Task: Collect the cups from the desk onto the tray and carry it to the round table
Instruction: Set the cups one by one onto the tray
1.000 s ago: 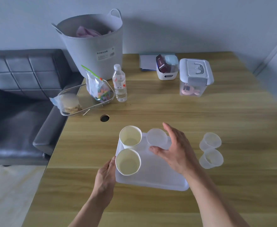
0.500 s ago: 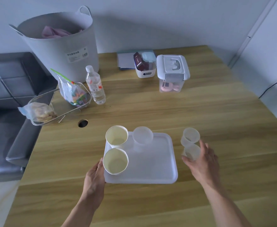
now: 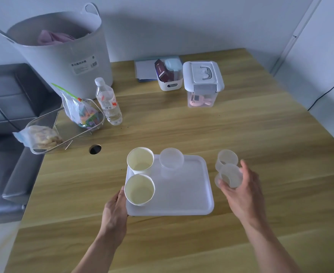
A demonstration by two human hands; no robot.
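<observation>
— What's around the hands?

— Beyond the left hand (image 3: 114,208), past the tray (image 3: 184,196), stands a water bottle (image 3: 108,102), clear plastic with a white cap. Left of it a wire basket (image 3: 63,133) hangs over the desk (image 3: 241,134) edge, holding a bag of bright bits (image 3: 81,113) and a bag of biscuits (image 3: 39,136). A big grey tub (image 3: 63,56) sits behind them, soft-sided, with something pink inside. Further out from the right hand (image 3: 243,192) there's a lidded clear box (image 3: 202,83) and a small white bin (image 3: 169,75).

— Anything in the way?

— Only a second clear cup (image 3: 226,158), just beyond the right hand and touching the one it holds.

— And the hands?

— The left grips the tray's near-left edge, fingers closed on the rim. The right is wrapped round a clear cup (image 3: 230,175), tilted, just right of the tray.

— What's on the tray?

— Two paper cups (image 3: 139,189), white and round, stand upright along the side by the left hand. A third clear cup (image 3: 171,161), frosted plastic, is at the far edge. The tray is white plastic, rounded corners, on pale wood.
</observation>
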